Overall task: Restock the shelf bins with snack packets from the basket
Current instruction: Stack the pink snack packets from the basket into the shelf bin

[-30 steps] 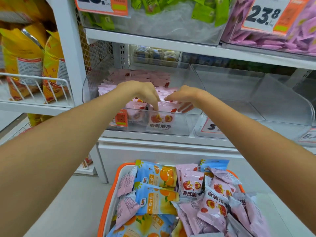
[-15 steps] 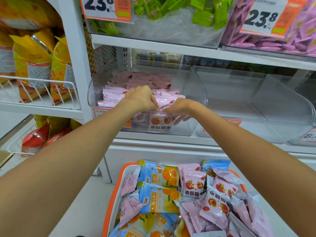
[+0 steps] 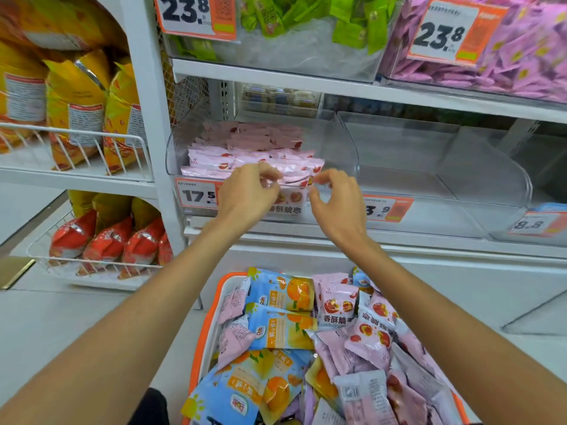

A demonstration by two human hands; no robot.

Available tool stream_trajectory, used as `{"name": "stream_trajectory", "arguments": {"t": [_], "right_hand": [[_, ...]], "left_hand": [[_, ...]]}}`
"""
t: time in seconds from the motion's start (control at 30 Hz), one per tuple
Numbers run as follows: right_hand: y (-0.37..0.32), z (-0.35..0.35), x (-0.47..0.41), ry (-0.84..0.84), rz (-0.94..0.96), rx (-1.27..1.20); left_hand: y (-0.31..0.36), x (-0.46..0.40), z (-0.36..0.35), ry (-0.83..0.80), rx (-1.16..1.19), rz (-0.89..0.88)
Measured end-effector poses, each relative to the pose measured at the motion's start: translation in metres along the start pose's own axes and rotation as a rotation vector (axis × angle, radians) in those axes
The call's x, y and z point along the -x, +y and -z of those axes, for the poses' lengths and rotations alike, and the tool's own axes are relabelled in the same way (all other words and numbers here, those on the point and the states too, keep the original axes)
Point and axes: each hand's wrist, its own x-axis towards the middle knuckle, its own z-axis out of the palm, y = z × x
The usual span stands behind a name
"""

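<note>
In front of the clear bin on the mid shelf, I see both hands up at its front lip. My left hand has fingers curled, tips at the pink packets; can't tell if it's got hold of one. My right hand is curled too, thumb and finger near each other by the packet edge; can't tell if it pinches anything.

Around: yellow bags in a white wire rack on the left, red bags in the wire rack below. Top shelf has green packets and purple-pink ones, w/ big orange price tags. A white post stands between the racks and the bins.

The bin is see-thru plastic w/ a round front, smooth and shiny. Pink packets lie flat in rows inside, filling the left part. The next clear bin to the right looks bare.

Down low, the orange basket holds a messy pile: blue packets w/ orange fruit pics and more pink packets, all crinkly and glossy.
</note>
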Motion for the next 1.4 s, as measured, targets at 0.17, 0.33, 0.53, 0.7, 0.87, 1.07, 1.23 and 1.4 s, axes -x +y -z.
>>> {"name": "stream_trajectory", "arguments": {"t": [0.17, 0.33, 0.53, 0.7, 0.87, 1.07, 1.23, 1.4], "right_hand": [[0.022, -0.002, 0.064, -0.276, -0.161, -0.036], [0.046, -0.021, 0.128, -0.544, -0.299, -0.052], [0.048, -0.066, 0.179, -0.834, -0.222, 0.019], [0.036, -0.106, 0.188, -0.903, 0.127, 0.182], [0.029, -0.141, 0.192, -0.884, 0.336, 0.309], [0.042, -0.146, 0.188, -0.758, 0.484, 0.338], [0.033, -0.108, 0.154, -0.81, 0.505, 0.394], [0.033, -0.053, 0.112, -0.892, 0.187, 0.405]], "left_hand": [[-0.045, 0.064, -0.022, -0.262, 0.007, 0.219], [-0.1, 0.11, -0.041, -0.44, -0.08, 0.396], [-0.148, 0.144, -0.057, -0.435, -0.095, 0.557], [-0.167, 0.148, -0.069, -0.386, -0.165, 0.513], [-0.177, 0.135, -0.08, -0.405, -0.234, 0.468], [-0.178, 0.127, -0.096, -0.377, -0.364, 0.42], [-0.172, 0.121, -0.085, -0.217, -0.246, 0.536], [-0.159, 0.107, -0.056, -0.124, 0.289, 0.757]]}}
